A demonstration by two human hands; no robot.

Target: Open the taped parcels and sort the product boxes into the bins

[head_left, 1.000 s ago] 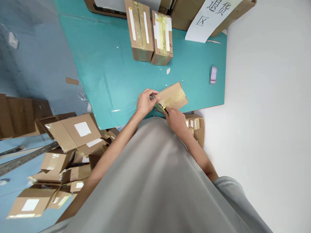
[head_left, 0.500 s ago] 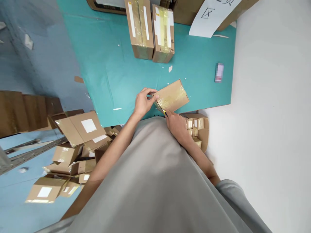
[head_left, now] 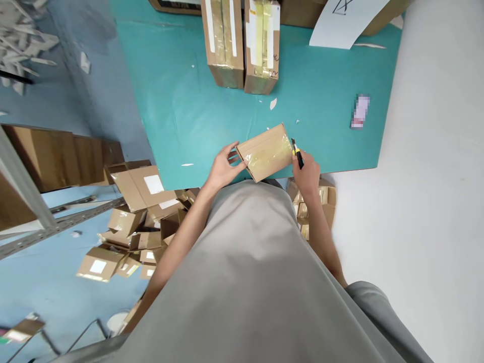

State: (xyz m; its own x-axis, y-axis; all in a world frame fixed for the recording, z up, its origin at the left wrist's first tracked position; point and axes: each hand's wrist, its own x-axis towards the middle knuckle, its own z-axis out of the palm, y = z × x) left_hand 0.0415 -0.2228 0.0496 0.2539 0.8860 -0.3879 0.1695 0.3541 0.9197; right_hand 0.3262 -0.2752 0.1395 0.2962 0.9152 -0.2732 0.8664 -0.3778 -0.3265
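A small taped cardboard box (head_left: 266,152) lies on the teal table (head_left: 181,111) near its front edge. My left hand (head_left: 223,169) grips the box's left end, fingers curled over its corner. My right hand (head_left: 307,172) is closed around a yellow and black utility knife (head_left: 297,153), whose tip sits at the box's right edge.
Two taller taped boxes (head_left: 242,45) stand side by side at the back of the table, beside a white paper sign (head_left: 344,22). A heap of cardboard boxes (head_left: 139,217) lies on the blue floor at left. An open carton (head_left: 321,201) of small boxes sits under the table's front edge.
My right hand has moved the knife from the box's near left corner round to its right edge. The left hand has kept its hold. The view has shifted left.
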